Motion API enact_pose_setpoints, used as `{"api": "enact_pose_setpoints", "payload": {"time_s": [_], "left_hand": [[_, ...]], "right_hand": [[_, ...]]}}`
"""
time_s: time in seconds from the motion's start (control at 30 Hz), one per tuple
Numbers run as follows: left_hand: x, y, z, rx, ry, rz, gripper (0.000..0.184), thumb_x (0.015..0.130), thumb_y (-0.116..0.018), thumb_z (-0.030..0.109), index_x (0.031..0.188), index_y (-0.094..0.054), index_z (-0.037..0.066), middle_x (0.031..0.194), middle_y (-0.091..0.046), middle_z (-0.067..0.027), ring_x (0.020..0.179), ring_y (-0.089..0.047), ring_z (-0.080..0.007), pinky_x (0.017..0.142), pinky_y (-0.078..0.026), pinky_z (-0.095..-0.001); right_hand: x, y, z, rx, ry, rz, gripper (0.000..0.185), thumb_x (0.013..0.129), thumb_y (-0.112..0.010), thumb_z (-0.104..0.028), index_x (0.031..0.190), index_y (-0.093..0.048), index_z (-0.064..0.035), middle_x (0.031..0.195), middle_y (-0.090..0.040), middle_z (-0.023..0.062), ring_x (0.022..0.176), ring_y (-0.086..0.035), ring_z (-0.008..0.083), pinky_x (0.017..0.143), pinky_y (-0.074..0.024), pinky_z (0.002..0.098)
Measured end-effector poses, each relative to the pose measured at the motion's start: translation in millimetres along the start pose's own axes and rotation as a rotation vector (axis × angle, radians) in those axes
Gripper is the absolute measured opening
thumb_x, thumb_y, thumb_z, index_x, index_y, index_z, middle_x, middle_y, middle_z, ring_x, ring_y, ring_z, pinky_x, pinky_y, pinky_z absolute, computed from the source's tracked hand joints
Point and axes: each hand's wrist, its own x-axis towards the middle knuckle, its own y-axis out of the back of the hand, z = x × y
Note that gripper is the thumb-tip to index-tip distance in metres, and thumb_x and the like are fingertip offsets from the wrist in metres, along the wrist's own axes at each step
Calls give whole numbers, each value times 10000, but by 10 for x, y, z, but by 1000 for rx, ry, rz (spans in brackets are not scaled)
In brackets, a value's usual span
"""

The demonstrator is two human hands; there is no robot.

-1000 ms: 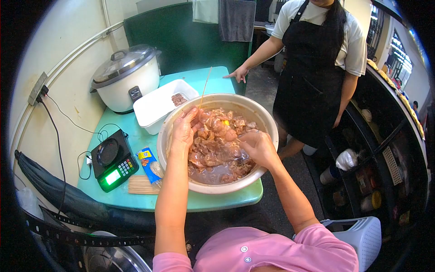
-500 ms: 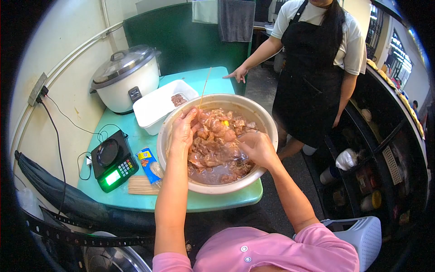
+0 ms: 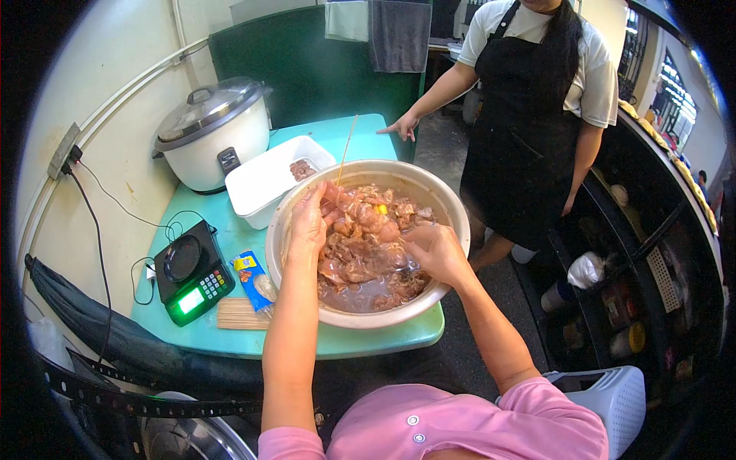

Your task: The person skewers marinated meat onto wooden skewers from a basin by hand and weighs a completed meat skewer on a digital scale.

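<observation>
A large round basin [image 3: 452,290] holds raw marinated meat [image 3: 368,264] in brownish liquid. At its left side my left hand [image 3: 308,224] is closed around a thin bamboo skewer [image 3: 348,146], whose upper end points up and away over the rim. Pieces of meat lie against the fingers of that hand, and the skewer's lower end is hidden there. Over the basin's right side, my right hand [image 3: 435,251] has thumb and fingers pinched on a piece of meat [image 3: 389,249]. A small yellow bit [image 3: 381,208] shows among the meat.
Behind the basin a white tray [image 3: 257,184] holds a few meat pieces [image 3: 301,169]. A rice cooker [image 3: 211,142], digital scale [image 3: 188,276], bamboo skewers [image 3: 241,313] and blue-yellow packet [image 3: 253,277] share the turquoise table [image 3: 368,347]. A person in a black apron [image 3: 521,130] touches its far corner.
Almost nothing differs. My right hand has shifted very slightly at the meat; my left hand and the skewer stay in nearly the same place.
</observation>
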Motion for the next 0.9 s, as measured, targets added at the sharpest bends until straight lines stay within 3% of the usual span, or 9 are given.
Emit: {"api": "enact_pose_setpoints", "payload": {"time_s": [0.23, 0.9], "left_hand": [[27, 30, 27, -76, 60, 13, 185, 943, -567, 276, 1015, -610, 111, 933, -655, -56, 921, -652, -212, 732, -549, -373], [26, 65, 37, -96, 84, -38, 213, 954, -540, 280, 1048, -592, 96, 982, -669, -100, 943, -647, -214, 743, -547, -389]], "right_hand": [[3, 2, -5, -17, -7, -11, 176, 738, -650, -102, 861, -701, 13, 772, -660, 177, 701, -659, 294, 672, -508, 379], [3, -7, -1, -25, -8, -4, 172, 726, -650, -117, 839, -702, 3, 737, -658, 176, 696, -659, 297, 670, -506, 380]]}}
